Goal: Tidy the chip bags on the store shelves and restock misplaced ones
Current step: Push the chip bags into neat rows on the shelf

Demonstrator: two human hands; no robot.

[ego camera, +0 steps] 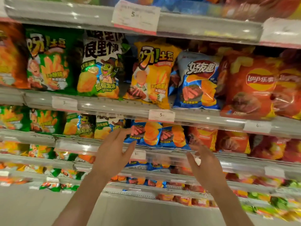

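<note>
The shelving consists of stacked grey shelves, each with a clear front rail (203, 119) carrying white price tags (161, 115). The upper full shelf holds, from left to right, a green bag (47, 62), a green-and-white bag (101, 69), a tilted yellow bag (151, 74), a blue bag (197, 82) and a red bag (250, 87). The shelf below holds green bags (44, 122), blue bags (146, 134) and red bags (232, 141), standing side by side.

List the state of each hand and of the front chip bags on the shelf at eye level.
Left hand: open, empty, fingers spread before the shelves.
Right hand: open, empty.
Green chip bag: upright, facing forward.
Turtle-mascot chip bag: upright, facing forward.
Yellow chip bag: tilted, bottom overhanging the shelf edge.
Blue chip bag: upright, slightly tilted, beside the yellow one.
Red Lay's bag: upright, facing forward.
</note>
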